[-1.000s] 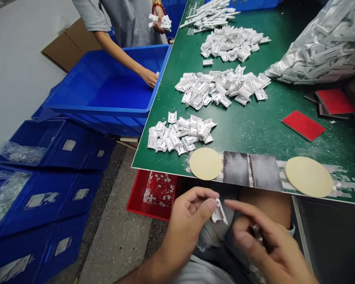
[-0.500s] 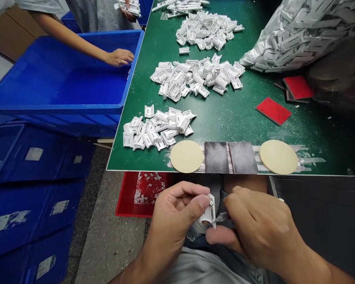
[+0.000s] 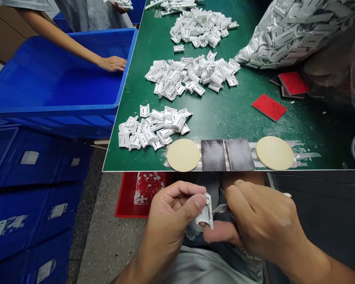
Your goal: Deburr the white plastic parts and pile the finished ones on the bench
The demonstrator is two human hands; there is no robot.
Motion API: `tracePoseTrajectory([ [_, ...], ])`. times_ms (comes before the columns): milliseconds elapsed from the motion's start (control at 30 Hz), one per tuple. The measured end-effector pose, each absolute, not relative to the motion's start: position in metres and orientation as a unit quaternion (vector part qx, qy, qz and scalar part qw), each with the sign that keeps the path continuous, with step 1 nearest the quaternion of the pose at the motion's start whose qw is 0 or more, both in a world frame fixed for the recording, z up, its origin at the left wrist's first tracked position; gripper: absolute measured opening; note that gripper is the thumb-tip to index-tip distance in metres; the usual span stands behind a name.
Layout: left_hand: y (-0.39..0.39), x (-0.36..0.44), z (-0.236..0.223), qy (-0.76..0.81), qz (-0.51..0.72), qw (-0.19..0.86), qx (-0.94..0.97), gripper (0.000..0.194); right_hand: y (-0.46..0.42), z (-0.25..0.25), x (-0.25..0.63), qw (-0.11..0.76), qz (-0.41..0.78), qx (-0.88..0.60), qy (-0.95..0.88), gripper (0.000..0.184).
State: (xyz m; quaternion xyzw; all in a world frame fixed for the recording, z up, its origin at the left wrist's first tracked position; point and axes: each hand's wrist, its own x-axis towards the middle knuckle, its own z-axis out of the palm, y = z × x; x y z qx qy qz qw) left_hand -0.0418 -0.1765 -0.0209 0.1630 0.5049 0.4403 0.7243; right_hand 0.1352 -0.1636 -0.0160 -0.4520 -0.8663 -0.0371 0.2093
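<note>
Below the table edge, my left hand (image 3: 171, 221) pinches a white plastic clip-like part (image 3: 206, 213) between thumb and fingers. My right hand (image 3: 260, 221) grips a small metal blade (image 3: 220, 209), and its tip reaches the part's side. The tool's handle is mostly hidden inside that hand. Just ahead on the green table (image 3: 213, 118), the nearest pile of loose white plastic parts (image 3: 150, 128) lies beyond my hands, with two larger piles (image 3: 192, 75) farther on.
A co-worker's hand (image 3: 114, 63) rests at a large blue bin (image 3: 56, 79). A bulging plastic bag of white parts (image 3: 292, 35) sits far right, near red pads (image 3: 269, 107). Beige discs (image 3: 183, 155) lie along the table edge. A red crate (image 3: 142, 195) stands below.
My hands have come together, with the blade now against the white part. The view has shifted, so the table appears farther left and higher. The co-worker's hand has moved along the bin.
</note>
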Motion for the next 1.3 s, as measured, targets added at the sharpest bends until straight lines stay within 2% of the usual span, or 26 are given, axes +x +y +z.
tracePoseTrajectory([
  [833,-0.174,-0.034,-0.013,0.527,0.446,0.712,0.127,0.025,-0.169,-0.023,0.137,0.271,-0.038,-0.442,-0.854,0.056],
  [933,-0.174,-0.034,-0.015,0.522,0.446,0.714,0.135,0.024,-0.169,-0.025,0.137,0.282,-0.009,-0.431,-0.857,0.055],
  [1033,-0.176,-0.034,-0.016,0.524,0.47,0.687,0.178,0.017,-0.17,-0.027,0.136,0.33,0.122,-0.411,-0.841,0.055],
  [1100,-0.176,-0.033,-0.016,0.523,0.502,0.648,0.234,0.01,-0.171,-0.027,0.133,0.353,0.294,-0.408,-0.789,0.052],
  [1200,-0.177,-0.034,-0.013,0.47,0.523,0.646,0.296,0.008,-0.173,-0.025,0.127,0.314,0.593,-0.397,-0.626,0.041],
  [1267,-0.177,-0.035,-0.013,0.421,0.507,0.689,0.301,0.011,-0.175,-0.023,0.124,0.28,0.713,-0.374,-0.523,0.04],
  [1300,-0.177,-0.037,-0.014,0.402,0.495,0.712,0.294,0.012,-0.176,-0.022,0.123,0.271,0.734,-0.371,-0.5,0.041],
])
